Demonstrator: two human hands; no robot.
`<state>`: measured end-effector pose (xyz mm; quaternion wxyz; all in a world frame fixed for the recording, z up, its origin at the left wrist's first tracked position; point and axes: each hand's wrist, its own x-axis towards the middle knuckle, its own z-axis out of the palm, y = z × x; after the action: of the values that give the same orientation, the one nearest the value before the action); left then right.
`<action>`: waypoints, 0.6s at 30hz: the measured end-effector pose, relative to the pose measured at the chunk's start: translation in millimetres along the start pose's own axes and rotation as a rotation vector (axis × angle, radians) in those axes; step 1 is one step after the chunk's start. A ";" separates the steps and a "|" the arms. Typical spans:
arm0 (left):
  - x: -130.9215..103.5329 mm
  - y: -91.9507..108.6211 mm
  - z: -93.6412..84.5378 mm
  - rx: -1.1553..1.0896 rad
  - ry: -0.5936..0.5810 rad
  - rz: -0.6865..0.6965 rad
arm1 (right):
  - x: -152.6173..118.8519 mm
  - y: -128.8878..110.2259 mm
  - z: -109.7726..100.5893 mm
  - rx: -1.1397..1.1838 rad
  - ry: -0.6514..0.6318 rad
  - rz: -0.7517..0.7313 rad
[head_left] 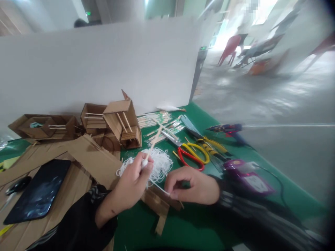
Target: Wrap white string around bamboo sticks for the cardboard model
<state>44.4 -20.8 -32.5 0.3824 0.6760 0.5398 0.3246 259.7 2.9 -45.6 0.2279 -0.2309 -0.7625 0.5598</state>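
My left hand (137, 174) grips a thin wooden stick (156, 139) that points up and away, with white string wound in a small lump near its lower end. My right hand (192, 184) pinches the white string (158, 189) between thumb and fingertips; the strand runs across from the left hand. Behind both hands lies a loose tangled pile of white string (161, 162). Beneath them is a bent strip of cardboard (157, 202). Just past the right hand rest scissors (191, 158) with red and yellow handles.
Cardboard boxes with sticks (123, 120) stand at the back left, near a white partition (99, 66). A black tablet (39, 191) lies on cardboard sheets. Wrapped sticks (157, 119), pliers (217, 144), and a purple device with a cable (248, 177) sit on the green table (141, 230).
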 end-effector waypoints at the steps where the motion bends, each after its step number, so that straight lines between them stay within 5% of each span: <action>1: -0.8 2.4 -2.3 0.054 -0.057 -0.005 | -0.8 -1.1 -2.4 -0.058 0.091 -0.010; 5: -4.4 12.7 -11.3 0.204 -0.243 0.001 | -4.0 -4.5 -7.7 -0.394 0.682 -0.217; 7: -6.6 15.0 -13.9 0.256 -0.307 -0.005 | -5.2 -5.3 -9.0 -0.607 0.825 -0.353; 9: -8.3 15.3 -15.3 0.290 -0.351 -0.007 | -5.2 -5.3 -10.6 -0.791 0.794 -0.423; 14: -6.2 14.5 -25.3 0.347 -0.370 0.023 | -2.6 -1.2 -13.8 -0.921 0.469 -0.421; 18: 2.4 16.8 -46.0 0.330 -0.417 0.038 | -3.1 0.6 -14.8 -0.792 0.536 -0.347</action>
<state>13.8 -12.9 5.0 0.3637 0.7915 0.4824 0.0931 271.2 12.3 -42.5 0.3999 -0.3050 -0.8582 0.1027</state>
